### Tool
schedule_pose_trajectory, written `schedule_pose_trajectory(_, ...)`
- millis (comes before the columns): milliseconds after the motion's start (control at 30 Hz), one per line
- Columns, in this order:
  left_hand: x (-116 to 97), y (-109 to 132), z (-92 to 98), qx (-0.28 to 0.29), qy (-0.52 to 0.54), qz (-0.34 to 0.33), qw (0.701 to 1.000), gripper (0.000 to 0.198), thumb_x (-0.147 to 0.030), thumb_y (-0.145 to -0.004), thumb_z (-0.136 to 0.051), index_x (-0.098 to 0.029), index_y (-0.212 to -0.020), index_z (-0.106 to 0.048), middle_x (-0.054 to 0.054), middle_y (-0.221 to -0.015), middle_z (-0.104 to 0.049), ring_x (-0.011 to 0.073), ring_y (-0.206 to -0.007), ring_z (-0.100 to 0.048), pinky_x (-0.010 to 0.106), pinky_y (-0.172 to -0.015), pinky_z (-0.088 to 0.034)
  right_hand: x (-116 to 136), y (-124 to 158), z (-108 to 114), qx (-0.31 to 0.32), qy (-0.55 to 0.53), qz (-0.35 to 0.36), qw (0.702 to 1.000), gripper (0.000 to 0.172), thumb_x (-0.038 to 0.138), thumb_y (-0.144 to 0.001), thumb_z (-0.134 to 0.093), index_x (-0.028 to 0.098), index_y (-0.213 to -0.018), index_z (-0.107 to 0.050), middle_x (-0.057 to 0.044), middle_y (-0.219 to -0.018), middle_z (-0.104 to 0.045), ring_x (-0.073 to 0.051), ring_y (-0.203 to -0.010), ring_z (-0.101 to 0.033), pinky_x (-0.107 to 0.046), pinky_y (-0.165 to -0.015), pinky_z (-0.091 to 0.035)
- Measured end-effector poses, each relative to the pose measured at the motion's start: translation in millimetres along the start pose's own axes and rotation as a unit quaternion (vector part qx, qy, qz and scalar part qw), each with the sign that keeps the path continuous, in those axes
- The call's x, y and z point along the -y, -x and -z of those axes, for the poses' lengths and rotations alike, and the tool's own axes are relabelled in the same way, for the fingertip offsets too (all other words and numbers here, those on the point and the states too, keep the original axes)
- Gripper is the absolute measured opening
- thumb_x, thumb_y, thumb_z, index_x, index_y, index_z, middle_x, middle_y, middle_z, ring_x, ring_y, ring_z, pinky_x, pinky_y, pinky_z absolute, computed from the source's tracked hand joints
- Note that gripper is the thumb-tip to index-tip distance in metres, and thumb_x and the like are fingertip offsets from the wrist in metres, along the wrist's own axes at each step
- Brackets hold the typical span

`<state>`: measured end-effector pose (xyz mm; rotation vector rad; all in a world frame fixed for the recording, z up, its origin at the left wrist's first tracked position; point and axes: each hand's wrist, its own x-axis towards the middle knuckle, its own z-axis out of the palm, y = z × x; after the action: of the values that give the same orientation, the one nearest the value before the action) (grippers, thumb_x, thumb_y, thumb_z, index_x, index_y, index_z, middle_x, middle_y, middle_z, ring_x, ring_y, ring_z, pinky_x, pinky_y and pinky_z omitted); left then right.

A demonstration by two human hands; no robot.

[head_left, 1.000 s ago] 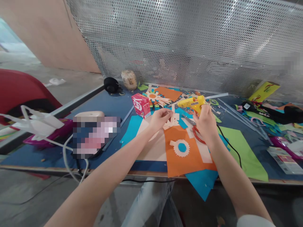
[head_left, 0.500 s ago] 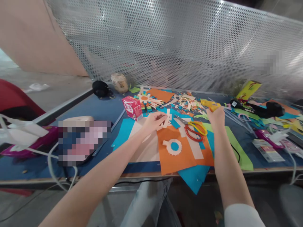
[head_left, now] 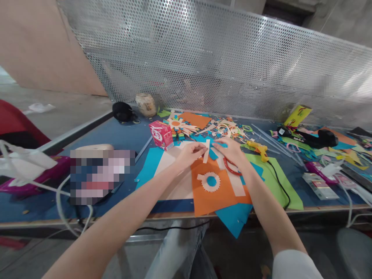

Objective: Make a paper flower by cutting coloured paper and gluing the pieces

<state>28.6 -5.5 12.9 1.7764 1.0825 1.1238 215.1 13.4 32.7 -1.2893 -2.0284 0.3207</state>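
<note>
My left hand (head_left: 190, 155) pinches a narrow pale paper strip (head_left: 206, 151), which stands up from its fingertips. Just right of the strip, my right hand (head_left: 229, 149) hovers with bent fingers apart, and blue paper shows between them. Beneath this hand and wrist lie the scissors, mostly hidden, with a red handle (head_left: 231, 167) showing. A pale toothed paper ring (head_left: 210, 182) with a blue centre rests on an orange sheet (head_left: 200, 201) below the hands. The yellow glue gun (head_left: 258, 149) lies on the table right of my right hand, its black cord running over a green sheet (head_left: 279, 182).
A pink box (head_left: 161, 135) stands left of the hands, near a layered paper flower (head_left: 176, 124). Paper scraps (head_left: 229, 128) spread behind. A perforated metal panel (head_left: 203, 58) closes the back. Further right are a yellow box (head_left: 298, 115) and a white carton (head_left: 319, 186).
My right hand has let go of the glue gun, which now lies on the table, and has moved left beside the paper strip. My left hand still holds the strip, now more upright.
</note>
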Motion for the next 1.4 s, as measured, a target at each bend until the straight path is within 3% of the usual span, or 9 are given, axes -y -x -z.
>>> schedule_pose_trajectory(100,-1,0,-1.3,0.005,-0.039,-0.035,0.999,0.022,-0.032,-0.076,-0.049,-0.015,-0.065,-0.057,0.001,-0.061,-0.060,0.0097,-0.058,-0.053,0.021,-0.057,-0.042,15,5,-21,0.042,-0.083,0.029,0.995,0.025,0.039,-0.078,-0.052,0.019,-0.079,-0.068,-0.005,-0.085,-0.069,-0.018,-0.082,-0.061,-0.028,-0.076,-0.043)
schedule_pose_trajectory(300,-3,-3,-2.2,0.024,-0.102,-0.010,0.994,0.025,-0.036,-0.078,-0.043,-0.016,-0.068,-0.055,0.003,-0.066,-0.063,0.0123,-0.061,-0.055,0.023,-0.059,-0.042,10,7,-30,0.022,-0.171,-0.040,0.984,0.028,0.039,-0.077,-0.051,0.019,-0.071,-0.069,0.000,-0.069,-0.068,-0.020,-0.075,-0.063,-0.027,-0.067,-0.045)
schedule_pose_trajectory(400,-12,6,2.0,0.071,-0.252,0.041,0.964,0.033,-0.049,-0.071,-0.050,-0.017,-0.064,-0.054,0.005,-0.066,-0.062,0.0155,-0.060,-0.054,0.025,-0.054,-0.037,6,3,-24,-0.013,-0.196,-0.053,0.979,0.025,0.037,-0.075,-0.053,0.019,-0.072,-0.069,-0.001,-0.074,-0.070,-0.021,-0.078,-0.064,-0.028,-0.070,-0.046)
schedule_pose_trajectory(533,-30,25,4.3,0.211,-0.356,0.063,0.908,0.048,-0.065,-0.060,-0.053,-0.018,-0.063,-0.054,0.003,-0.059,-0.059,0.0147,-0.051,-0.050,0.025,-0.048,-0.029,-3,-3,-13,-0.037,-0.198,-0.055,0.978,0.020,0.034,-0.075,-0.053,0.018,-0.072,-0.065,-0.002,-0.070,-0.069,-0.018,-0.070,-0.064,-0.028,-0.066,-0.047)
schedule_pose_trajectory(733,-32,32,-0.8,0.250,-0.411,0.018,0.876,0.041,-0.057,-0.053,-0.061,-0.018,-0.056,-0.051,0.001,-0.056,-0.055,0.0132,-0.049,-0.044,0.026,-0.046,-0.023,-11,-9,-10,-0.077,-0.199,-0.073,0.974,0.012,0.026,-0.073,-0.054,0.020,-0.081,-0.049,0.001,-0.062,-0.064,-0.014,-0.060,-0.061,-0.025,-0.059,-0.045)
schedule_pose_trajectory(833,-23,30,1.6,0.232,-0.369,0.027,0.900,0.032,-0.047,-0.053,-0.065,-0.019,-0.056,-0.050,0.000,-0.056,-0.054,0.0130,-0.048,-0.045,0.025,-0.045,-0.024,-12,-8,-13,-0.084,-0.246,-0.107,0.960,0.026,0.025,-0.071,-0.057,0.023,-0.087,-0.036,0.006,-0.056,-0.061,-0.011,-0.047,-0.056,-0.023,-0.049,-0.042)
schedule_pose_trajectory(1033,-20,24,8.2,0.167,-0.184,0.041,0.968,0.025,-0.027,-0.052,-0.066,-0.021,-0.066,-0.046,-0.003,-0.055,-0.056,0.0150,-0.053,-0.054,0.022,-0.046,-0.035,-7,-7,-6,-0.049,-0.247,-0.059,0.966,0.018,0.030,-0.074,-0.054,0.025,-0.077,-0.038,0.005,-0.059,-0.060,-0.008,-0.041,-0.048,-0.021,-0.041,-0.037)
schedule_pose_trajectory(1267,-16,9,15.8,0.002,-0.080,0.028,0.996,0.037,-0.024,-0.061,-0.065,-0.019,-0.093,-0.047,0.000,-0.070,-0.061,0.0162,-0.066,-0.062,0.027,-0.061,-0.046,1,-5,-2,-0.027,-0.243,-0.041,0.969,0.018,0.033,-0.074,-0.054,0.023,-0.083,-0.043,0.004,-0.060,-0.062,-0.009,-0.042,-0.050,-0.019,-0.039,-0.035)
schedule_pose_trajectory(1400,-11,0,21.5,-0.032,-0.054,-0.007,0.998,0.020,-0.027,-0.065,-0.062,-0.016,-0.078,-0.052,0.003,-0.071,-0.061,0.0146,-0.066,-0.060,0.027,-0.064,-0.047,1,-4,-4,-0.048,-0.229,-0.041,0.971,0.028,0.033,-0.073,-0.057,0.023,-0.088,-0.035,0.004,-0.061,-0.063,-0.011,-0.049,-0.056,-0.022,-0.049,-0.041)
